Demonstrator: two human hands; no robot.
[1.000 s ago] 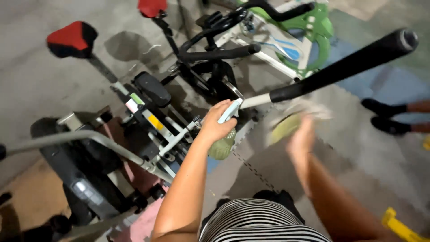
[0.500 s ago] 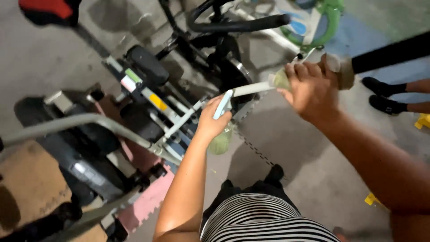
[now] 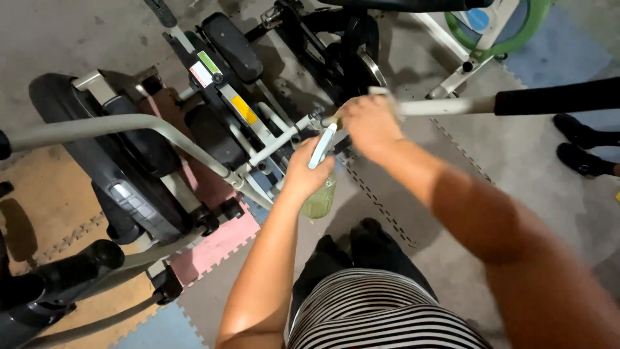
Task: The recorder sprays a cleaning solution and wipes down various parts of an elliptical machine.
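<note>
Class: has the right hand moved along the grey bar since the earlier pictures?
Yes. The right hand has slid along the grey bar, away from its black grip, toward the joint.

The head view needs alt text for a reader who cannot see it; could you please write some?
A person's right hand presses a pale cloth against the grey metal handlebar of an elliptical exercise machine, while the left hand holds a clear spray bottle of yellowish liquid. Coloured foam floor tiles lie beneath.

Grey concrete floor [image 3: 77,39] with coloured foam mats [image 3: 213,249]
</note>
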